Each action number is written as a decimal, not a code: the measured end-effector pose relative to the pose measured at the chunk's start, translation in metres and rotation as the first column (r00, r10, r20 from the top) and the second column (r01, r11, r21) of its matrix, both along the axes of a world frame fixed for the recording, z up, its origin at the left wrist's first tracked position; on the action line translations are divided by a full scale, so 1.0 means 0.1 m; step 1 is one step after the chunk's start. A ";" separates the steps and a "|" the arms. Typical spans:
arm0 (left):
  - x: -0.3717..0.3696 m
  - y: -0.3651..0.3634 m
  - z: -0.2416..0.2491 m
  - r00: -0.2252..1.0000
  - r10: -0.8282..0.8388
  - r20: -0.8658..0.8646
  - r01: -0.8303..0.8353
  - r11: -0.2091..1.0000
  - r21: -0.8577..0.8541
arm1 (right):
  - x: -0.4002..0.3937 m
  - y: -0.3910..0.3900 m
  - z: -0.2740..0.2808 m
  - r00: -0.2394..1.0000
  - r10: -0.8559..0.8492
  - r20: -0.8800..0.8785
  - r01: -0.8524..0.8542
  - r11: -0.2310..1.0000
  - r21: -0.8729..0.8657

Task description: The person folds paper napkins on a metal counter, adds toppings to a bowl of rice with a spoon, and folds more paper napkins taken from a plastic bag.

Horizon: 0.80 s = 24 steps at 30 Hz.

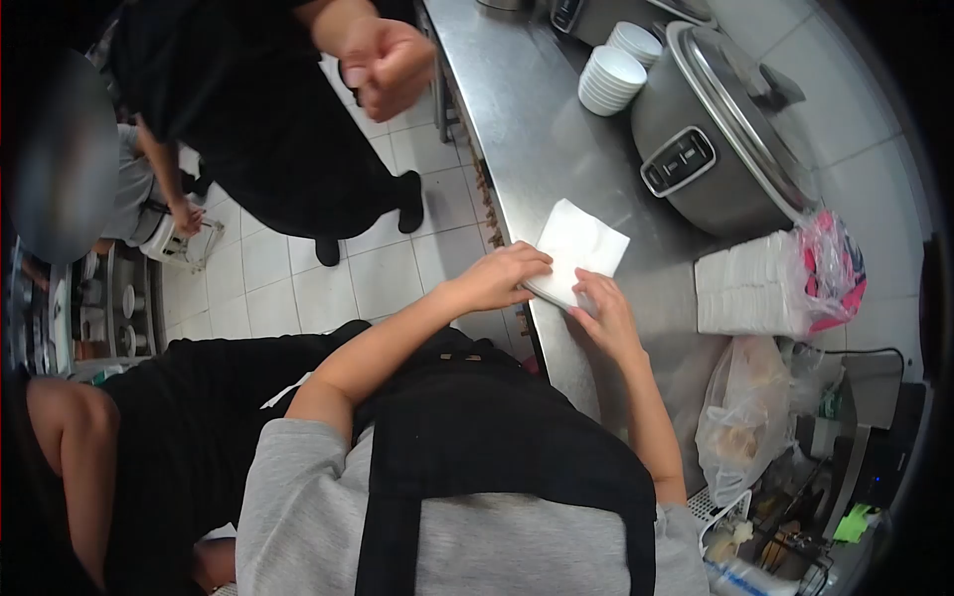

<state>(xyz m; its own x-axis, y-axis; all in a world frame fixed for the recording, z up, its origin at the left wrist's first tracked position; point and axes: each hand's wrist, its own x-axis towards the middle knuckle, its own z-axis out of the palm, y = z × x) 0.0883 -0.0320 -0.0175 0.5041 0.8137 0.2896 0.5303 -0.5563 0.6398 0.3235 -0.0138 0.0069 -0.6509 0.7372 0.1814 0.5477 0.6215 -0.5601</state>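
Note:
A folded white paper napkin (586, 241) is at the front edge of the steel counter, between my two hands. My left hand (497, 276) grips its left edge with bent fingers. At the near right side of the napkin, my right hand (608, 313) pinches the edge, thumb below and fingers on top. To the right stands a stack of white napkins (745, 288) in a torn plastic wrapper with pink print (835, 268).
The steel counter (532, 129) holds a large rice cooker (686, 129) and stacked white cups (611, 79). A plastic bag (740, 417) lies nearer, on the right. One person in black (268, 129) stands across on the left; another (169, 427) is close beside me.

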 end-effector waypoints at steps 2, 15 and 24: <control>0.01 -0.04 -0.01 1.000 0.021 0.015 -0.021 1.000 -0.004 | -0.03 0.01 -0.01 0.999 -0.036 0.020 0.036 0.999 0.014; 0.12 -0.25 -0.15 0.998 0.057 -0.037 -0.055 0.997 0.053 | 0.00 0.00 -0.16 0.996 -0.081 -0.046 0.078 0.995 -0.062; 0.23 -0.27 -0.14 0.988 0.031 -0.151 -0.029 0.999 0.018 | -1.53 0.73 0.29 0.640 -0.198 -0.742 0.212 0.974 -0.077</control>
<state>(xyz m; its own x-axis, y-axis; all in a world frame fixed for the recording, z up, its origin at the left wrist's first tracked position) 0.1108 -0.0587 -0.0313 0.5186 0.8250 0.2246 0.6367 -0.5479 0.5426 0.1705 0.0596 0.0359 -0.1268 0.8272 0.5474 0.0689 0.5578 -0.8271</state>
